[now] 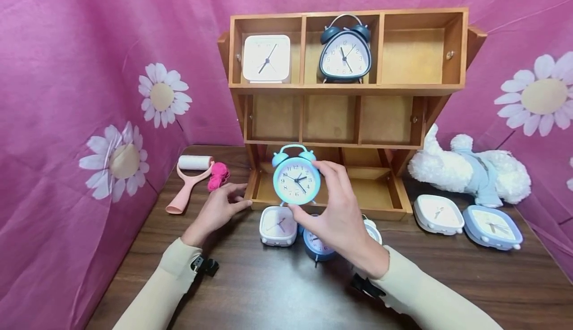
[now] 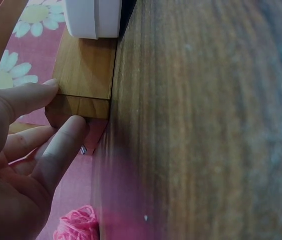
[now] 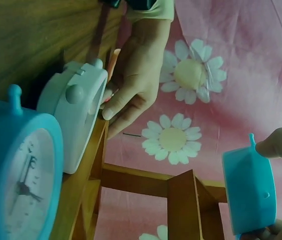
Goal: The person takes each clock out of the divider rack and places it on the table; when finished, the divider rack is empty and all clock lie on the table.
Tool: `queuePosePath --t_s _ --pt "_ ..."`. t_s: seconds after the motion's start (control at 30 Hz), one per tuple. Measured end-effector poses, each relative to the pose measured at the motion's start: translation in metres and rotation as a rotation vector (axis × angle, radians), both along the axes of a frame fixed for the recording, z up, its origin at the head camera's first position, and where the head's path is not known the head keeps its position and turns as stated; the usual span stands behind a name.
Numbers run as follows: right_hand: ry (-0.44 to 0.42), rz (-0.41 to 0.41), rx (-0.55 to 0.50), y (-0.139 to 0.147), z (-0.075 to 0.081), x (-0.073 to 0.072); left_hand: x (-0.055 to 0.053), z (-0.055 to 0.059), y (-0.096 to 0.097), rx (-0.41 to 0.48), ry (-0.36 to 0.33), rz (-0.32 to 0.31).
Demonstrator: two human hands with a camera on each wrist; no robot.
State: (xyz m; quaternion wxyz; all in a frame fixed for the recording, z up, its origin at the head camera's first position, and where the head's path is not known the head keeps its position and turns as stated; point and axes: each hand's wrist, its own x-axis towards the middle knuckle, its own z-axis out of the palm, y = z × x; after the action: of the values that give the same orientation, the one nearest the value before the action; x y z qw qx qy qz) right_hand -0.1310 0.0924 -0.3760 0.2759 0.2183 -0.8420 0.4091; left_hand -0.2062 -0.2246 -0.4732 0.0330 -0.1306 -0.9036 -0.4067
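My right hand holds a light blue twin-bell alarm clock upright between thumb and fingers, in front of the wooden shelf's lowest tier. In the right wrist view the side of that alarm clock shows at the right. My left hand grips the front left corner of the wooden shelf, thumb and fingers about the wood in the left wrist view. Below the held clock, a white square alarm clock and a blue round alarm clock stand on the table. Another white clock is partly behind my right hand.
On the top tier sit a white square clock and a dark twin-bell clock. White and blue square clocks lie at right, near a white plush toy. A lint roller and pink yarn lie left.
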Motion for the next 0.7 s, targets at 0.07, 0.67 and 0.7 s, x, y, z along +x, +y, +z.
queuePosePath --t_s 0.07,0.67,0.7 --pt "-0.042 -0.01 -0.006 0.006 -0.001 0.004 0.001 0.004 0.001 -0.015 -0.019 0.008" --pt "-0.135 -0.148 0.028 0.06 -0.015 0.033 0.004 0.009 0.002 -0.024 -0.027 0.015" --pt "-0.14 -0.159 0.032 0.062 -0.016 0.034 0.004 0.009 0.003 -0.032 -0.037 0.02"
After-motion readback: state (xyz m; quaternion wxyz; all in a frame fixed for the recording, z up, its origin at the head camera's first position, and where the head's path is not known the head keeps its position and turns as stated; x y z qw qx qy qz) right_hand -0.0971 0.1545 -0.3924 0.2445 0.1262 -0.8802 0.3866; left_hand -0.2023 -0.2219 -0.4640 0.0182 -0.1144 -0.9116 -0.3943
